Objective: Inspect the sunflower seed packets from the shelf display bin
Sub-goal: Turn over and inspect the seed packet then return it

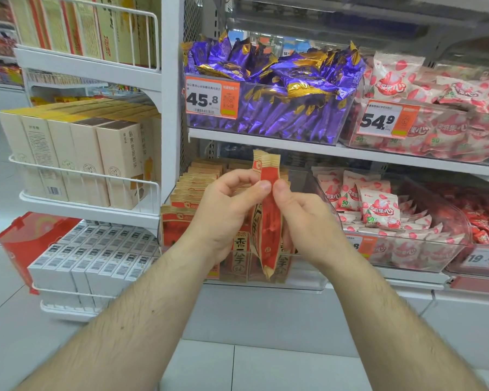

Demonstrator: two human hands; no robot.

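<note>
Both forearms are extended from the bottom edge toward the centre, where a red-and-tan sunflower seed packet [268,218] is held upright and edge-on between the two hands. It is pinched by the left hand [223,213] with thumb and curled fingers on its left side, and by the right hand [308,218] in the same way on its right — the two thumb tips nearly meet on the red face. Just behind it, toward 12 o'clock, the clear display bin [312,184] is filled with matching tan packets [192,190]; large Chinese characters are printed on their fronts but cannot be read with certainty.

At 1 o'clock, purple-and-gold wrapped sweets [268,80] are piled in a bin tagged 45.8 [211,97]. At 2 o'clock, pink-and-white packs [435,88] sit behind a tag reading 54.9 [386,118] — "50%" is printed on several. At 9 o'clock, cream boxes [76,156] are stood in a white wire rack [85,176].
</note>
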